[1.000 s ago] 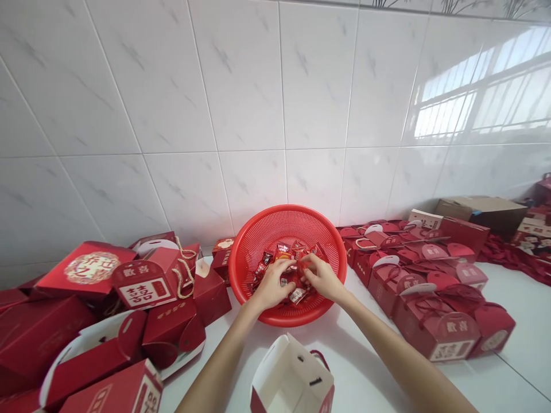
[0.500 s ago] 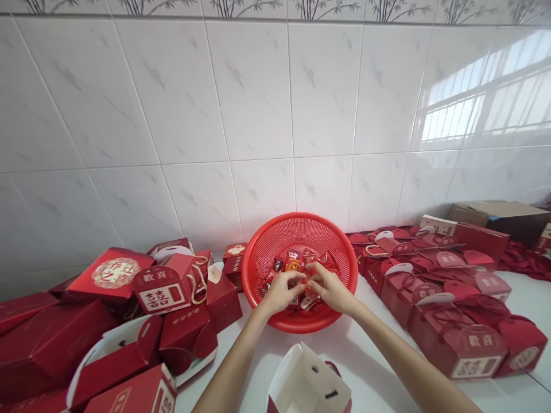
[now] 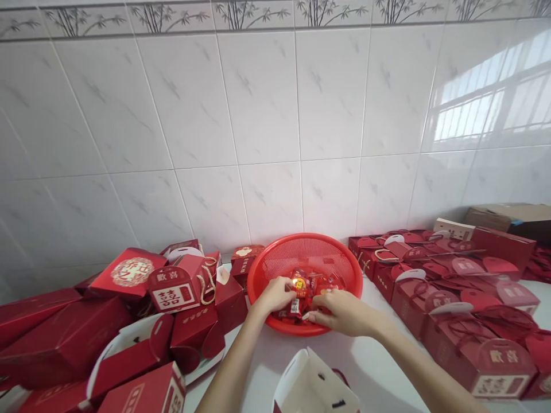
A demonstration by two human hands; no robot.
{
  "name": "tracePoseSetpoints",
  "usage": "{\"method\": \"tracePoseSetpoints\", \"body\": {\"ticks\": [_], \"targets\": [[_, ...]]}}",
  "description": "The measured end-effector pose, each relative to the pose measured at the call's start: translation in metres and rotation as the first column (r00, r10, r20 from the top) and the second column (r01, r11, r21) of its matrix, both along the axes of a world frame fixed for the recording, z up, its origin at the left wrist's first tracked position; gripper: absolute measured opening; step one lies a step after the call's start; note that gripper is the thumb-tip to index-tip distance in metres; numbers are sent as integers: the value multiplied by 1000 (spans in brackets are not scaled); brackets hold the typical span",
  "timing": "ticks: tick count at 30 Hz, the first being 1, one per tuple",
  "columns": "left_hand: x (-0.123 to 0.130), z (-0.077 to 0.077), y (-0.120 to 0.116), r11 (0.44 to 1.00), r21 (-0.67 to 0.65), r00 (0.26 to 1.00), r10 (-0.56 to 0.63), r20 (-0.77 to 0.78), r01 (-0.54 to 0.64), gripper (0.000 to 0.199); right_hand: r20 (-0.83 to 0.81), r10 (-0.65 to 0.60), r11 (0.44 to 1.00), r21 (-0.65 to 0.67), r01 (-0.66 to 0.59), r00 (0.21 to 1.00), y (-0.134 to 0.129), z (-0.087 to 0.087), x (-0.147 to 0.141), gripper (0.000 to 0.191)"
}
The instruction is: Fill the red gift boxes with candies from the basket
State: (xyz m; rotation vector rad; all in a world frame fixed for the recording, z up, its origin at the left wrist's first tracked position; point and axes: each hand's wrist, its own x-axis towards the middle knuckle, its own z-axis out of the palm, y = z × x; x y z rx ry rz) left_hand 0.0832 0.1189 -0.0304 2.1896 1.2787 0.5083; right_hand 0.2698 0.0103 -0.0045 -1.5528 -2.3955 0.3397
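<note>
A red plastic basket holds several red-wrapped sweets, one with a round gold mark. My left hand reaches over its left side, thumb and fingertips closed at the edge of the gold-marked sweet. Over the right front of the basket is my right hand. Its fingers are bent above the sweets, with the thumb apart from them; no sweet shows in it. Nearer to me, between my forearms, stands an open red gift box with a white inside, cut off by the lower edge.
Red gift boxes are heaped at the left, some with rope handles. Rows of closed red boxes stand at the right on the white table. A cardboard box sits at the far right. Behind rises a tiled wall.
My hands, close together over the middle of the basket before, have moved apart. The right hand has turned and come lower toward the front rim. The view has shifted slightly.
</note>
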Motion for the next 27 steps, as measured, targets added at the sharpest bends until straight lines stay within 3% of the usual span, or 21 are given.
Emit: {"method": "tracePoseSetpoints", "body": {"ticks": [3,6,8,11,16,20,25,27], "targets": [[-3,7,-13,985,-85,976,-163,-148,152,45,-4,24,997,-76,-24,1000,4,2,6,20],[-3,15,-22,978,-98,929,-208,-306,186,74,118,-4,986,-166,24,993,17,0,10,26],[-1,19,-26,978,-117,889,-207,-409,174,80,173,62,956,-292,-9,983,27,-4,10,30],[1,22,-27,979,-136,865,-197,-462,151,71,169,150,914,-400,-71,974,35,-8,7,30],[1,24,-28,987,-95,906,-158,-391,131,52,151,162,935,-338,-103,975,30,-7,6,18],[1,22,-24,991,-43,968,-132,-214,125,39,115,64,977,-211,-39,991,29,-5,9,16],[2,17,-18,996,88,998,-19,-55,24,39,-161,-168,986,-18,168,973,36,-10,12,11],[2,17,-17,995,98,1000,-7,-24,9,40,-291,-197,978,13,209,936,40,-12,13,10]]}}
